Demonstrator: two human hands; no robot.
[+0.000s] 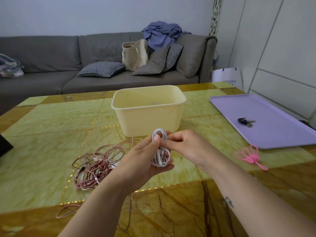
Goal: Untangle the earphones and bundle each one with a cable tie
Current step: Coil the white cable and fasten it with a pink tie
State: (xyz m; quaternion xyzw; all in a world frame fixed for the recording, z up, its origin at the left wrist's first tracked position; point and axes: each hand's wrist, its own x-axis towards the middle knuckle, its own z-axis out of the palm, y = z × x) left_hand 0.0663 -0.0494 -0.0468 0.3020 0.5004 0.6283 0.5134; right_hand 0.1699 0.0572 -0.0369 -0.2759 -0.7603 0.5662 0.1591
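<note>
Cable from the white earphone sits wound into a tight oval coil, standing upright between both hands above the table. The left hand cradles it: the fingers curl under and behind the lower loops while the thumb presses across the upper loops, a grip that seems meant to stop the turns from springing apart. The right hand comes in from the other side, its fingertips pinching the coil's waist just across from that thumb, probably to gather the loops where a tie would go round. Neither hand has a tie in it yet. The cable ties, a pink bunch, lie on the table well out beyond the right hand's knuckles, on the side where that hand could let go and reach for one while the left holds the coil alone. The pink tangle of remaining earphones lies just beyond the back of the left hand, not yet sorted. A yellow tub stands just past the fingertips of both hands, likely the place for finished bundles. A purple tray with keys sits farther off to the right.
</note>
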